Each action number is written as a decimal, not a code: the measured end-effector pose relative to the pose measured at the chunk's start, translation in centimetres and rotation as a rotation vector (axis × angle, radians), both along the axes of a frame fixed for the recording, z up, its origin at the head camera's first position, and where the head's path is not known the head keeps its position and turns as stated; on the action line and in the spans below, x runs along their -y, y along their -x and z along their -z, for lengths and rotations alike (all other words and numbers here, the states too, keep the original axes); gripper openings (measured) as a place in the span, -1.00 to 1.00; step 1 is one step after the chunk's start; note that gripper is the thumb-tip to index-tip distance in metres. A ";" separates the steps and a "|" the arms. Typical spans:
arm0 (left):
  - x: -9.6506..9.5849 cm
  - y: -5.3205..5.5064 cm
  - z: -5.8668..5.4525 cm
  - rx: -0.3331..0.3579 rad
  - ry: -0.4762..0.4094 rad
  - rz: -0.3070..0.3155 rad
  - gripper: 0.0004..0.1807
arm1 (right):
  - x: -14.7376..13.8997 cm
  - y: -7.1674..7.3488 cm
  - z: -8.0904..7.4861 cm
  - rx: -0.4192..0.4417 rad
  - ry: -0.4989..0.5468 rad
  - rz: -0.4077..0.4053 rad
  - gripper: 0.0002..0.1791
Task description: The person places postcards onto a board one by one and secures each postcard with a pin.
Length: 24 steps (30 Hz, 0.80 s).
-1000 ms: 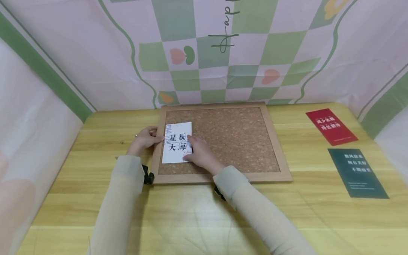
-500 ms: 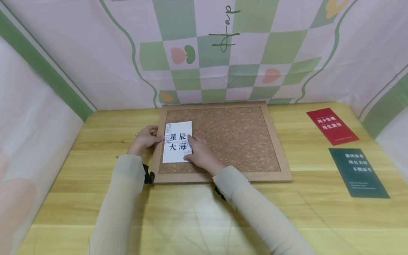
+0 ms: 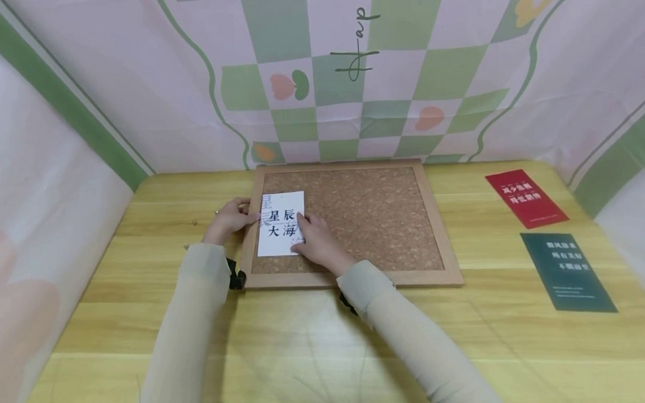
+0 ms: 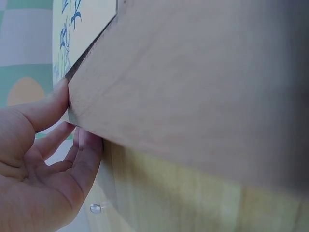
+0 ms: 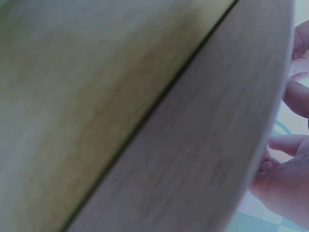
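A framed cork board [image 3: 375,221] lies on the wooden table, its far edge near the curtain. On its left part is a white card [image 3: 278,238] with large black characters, upright to the viewer. My left hand [image 3: 229,221] grips the board's left frame: in the left wrist view the thumb [image 4: 60,96] lies at the frame's top edge by the card, with the fingers [image 4: 87,154] against its outer side. My right hand [image 3: 321,242] holds the card's right edge, index finger above and thumb below; its other fingers are partly hidden over the cork.
To the right of the board lie a red card [image 3: 527,200] and a dark green card [image 3: 568,272], both with white writing. A patterned green-and-pink curtain [image 3: 334,83] rises behind the table and along both sides. Bare wooden table [image 3: 296,355] shows in front.
Both hands, the white card and the board keep their places. The whole view has shifted very slightly.
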<state>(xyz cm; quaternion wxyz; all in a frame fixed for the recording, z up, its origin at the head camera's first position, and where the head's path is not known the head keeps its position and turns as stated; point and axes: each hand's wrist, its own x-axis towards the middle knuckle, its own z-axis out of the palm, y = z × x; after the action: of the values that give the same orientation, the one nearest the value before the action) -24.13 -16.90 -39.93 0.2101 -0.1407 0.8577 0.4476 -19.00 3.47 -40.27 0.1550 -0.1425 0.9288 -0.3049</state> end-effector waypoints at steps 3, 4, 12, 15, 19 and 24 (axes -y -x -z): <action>0.0 0.0 0.0 0.002 -0.008 -0.001 -0.32 | -0.1 0.1 0.1 -0.003 -0.003 -0.009 -0.19; 0.0 -0.1 -0.1 0.002 -0.011 -0.001 -0.32 | -0.1 0.1 0.1 -0.001 -0.002 -0.010 -0.20; -0.1 -0.2 -0.2 -0.003 -0.006 -0.006 -0.33 | -0.2 0.1 0.0 -0.027 -0.009 -0.041 -0.25; -0.1 -0.3 -0.3 -0.004 -0.005 -0.001 -0.34 | -0.2 0.2 0.0 -0.028 -0.014 -0.050 -0.28; -0.1 -0.4 -0.4 -0.004 -0.006 0.002 -0.34 | -0.2 0.2 0.1 -0.033 -0.025 -0.060 -0.30; -0.2 -0.5 -0.3 0.000 -0.014 0.000 -0.34 | -0.3 0.1 0.2 -0.057 -0.040 -0.081 -0.31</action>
<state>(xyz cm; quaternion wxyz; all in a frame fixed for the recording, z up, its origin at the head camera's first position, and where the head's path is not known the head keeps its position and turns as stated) -23.65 -16.74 -39.61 0.2109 -0.1392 0.8546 0.4536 -19.10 3.73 -40.49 0.1435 -0.1856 0.9322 -0.2757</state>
